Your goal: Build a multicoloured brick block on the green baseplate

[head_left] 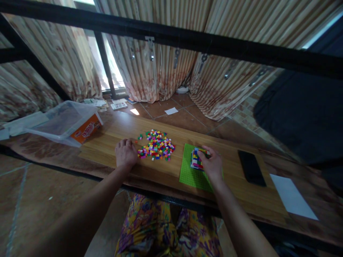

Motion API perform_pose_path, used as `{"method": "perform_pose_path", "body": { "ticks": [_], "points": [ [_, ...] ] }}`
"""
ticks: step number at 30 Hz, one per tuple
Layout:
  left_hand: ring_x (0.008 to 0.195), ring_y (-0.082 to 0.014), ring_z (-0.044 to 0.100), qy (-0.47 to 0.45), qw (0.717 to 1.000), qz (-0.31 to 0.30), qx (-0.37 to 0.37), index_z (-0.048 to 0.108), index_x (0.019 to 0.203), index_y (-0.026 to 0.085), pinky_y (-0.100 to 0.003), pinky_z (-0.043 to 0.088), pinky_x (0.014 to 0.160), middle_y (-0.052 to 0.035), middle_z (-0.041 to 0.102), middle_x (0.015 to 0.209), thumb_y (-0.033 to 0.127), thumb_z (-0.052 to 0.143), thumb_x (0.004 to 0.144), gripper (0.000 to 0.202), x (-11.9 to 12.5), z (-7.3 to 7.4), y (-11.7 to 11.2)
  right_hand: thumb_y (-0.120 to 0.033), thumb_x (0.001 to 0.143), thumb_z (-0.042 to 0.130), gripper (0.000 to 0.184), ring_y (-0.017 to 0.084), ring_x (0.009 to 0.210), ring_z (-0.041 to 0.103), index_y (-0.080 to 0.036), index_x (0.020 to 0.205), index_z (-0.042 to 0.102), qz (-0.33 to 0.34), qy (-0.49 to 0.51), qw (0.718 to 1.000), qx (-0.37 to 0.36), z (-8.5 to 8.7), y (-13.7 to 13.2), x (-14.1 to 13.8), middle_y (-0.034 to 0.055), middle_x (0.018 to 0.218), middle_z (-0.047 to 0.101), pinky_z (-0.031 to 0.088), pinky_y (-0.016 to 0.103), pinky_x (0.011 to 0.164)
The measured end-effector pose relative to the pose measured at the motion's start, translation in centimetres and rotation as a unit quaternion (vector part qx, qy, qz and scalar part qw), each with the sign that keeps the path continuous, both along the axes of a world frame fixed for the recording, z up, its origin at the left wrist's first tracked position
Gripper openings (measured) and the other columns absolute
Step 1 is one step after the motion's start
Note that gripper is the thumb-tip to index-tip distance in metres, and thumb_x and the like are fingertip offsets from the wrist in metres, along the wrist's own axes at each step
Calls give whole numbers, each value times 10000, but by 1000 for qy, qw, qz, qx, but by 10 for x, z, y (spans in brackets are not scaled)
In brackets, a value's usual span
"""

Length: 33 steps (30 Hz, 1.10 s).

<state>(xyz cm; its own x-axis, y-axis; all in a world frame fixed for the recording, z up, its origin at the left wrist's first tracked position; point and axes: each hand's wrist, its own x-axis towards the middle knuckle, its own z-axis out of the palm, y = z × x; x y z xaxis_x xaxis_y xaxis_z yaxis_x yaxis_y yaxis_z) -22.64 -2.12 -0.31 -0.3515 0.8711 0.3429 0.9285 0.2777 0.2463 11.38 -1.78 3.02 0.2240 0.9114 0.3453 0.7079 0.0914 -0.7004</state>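
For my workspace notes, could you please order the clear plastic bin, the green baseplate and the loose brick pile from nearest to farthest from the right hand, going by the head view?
From the right hand:
1. Green baseplate: directly beneath the hand.
2. Loose brick pile: to its left, mid-board.
3. Clear plastic bin: far left, past the pile.
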Motion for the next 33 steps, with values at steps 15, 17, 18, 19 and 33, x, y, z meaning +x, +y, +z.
{"method": "perform_pose_path", "body": {
  "ticks": [15, 17, 18, 19, 33],
  "points": [
    [1073, -312, 503, -14, 1000, -2, -8, 634, 1081, 130, -447, 398, 919, -162, 603, 1123, 221, 383, 891, 327, 2, 2, -2, -173, 822, 552, 267, 214, 921, 623, -239, 1051, 675, 191, -105, 973, -79, -25, -25, -103, 51, 991, 670, 473, 334, 845],
    [1065, -312, 506, -11, 1000, 0, -7, 632, 1082, 127, -444, 402, 912, -161, 604, 1127, 220, 385, 889, 327, 2, 2, -2, -161, 820, 553, 263, 215, 937, 622, -240, 1036, 682, 198, -113, 971, -76, -25, -23, -104, 49, 1000, 665, 471, 331, 852],
    [1061, -313, 508, -9, 1000, 1, -7, 632, 1082, 124, -442, 404, 908, -162, 605, 1129, 221, 388, 888, 327, 2, 2, -2, -155, 823, 549, 257, 214, 939, 622, -239, 1022, 687, 201, -113, 970, -73, -25, -21, -104, 51, 1005, 664, 471, 328, 849],
    [1058, -315, 510, -8, 1000, 3, -7, 632, 1082, 121, -441, 406, 905, -162, 606, 1129, 223, 392, 886, 326, 2, 2, -2, -150, 826, 543, 250, 212, 936, 622, -237, 1007, 692, 204, -111, 970, -70, -25, -21, -104, 52, 1008, 663, 472, 324, 844],
    [1073, -316, 509, -11, 1000, 0, 1, 634, 1097, 131, -444, 404, 913, -164, 605, 1136, 220, 391, 884, 335, 2, 2, -1, -171, 861, 426, 296, 215, 933, 625, -217, 1013, 676, 159, 6, 986, -51, -18, -30, -91, 80, 983, 664, 479, 364, 865]
  ]
}}
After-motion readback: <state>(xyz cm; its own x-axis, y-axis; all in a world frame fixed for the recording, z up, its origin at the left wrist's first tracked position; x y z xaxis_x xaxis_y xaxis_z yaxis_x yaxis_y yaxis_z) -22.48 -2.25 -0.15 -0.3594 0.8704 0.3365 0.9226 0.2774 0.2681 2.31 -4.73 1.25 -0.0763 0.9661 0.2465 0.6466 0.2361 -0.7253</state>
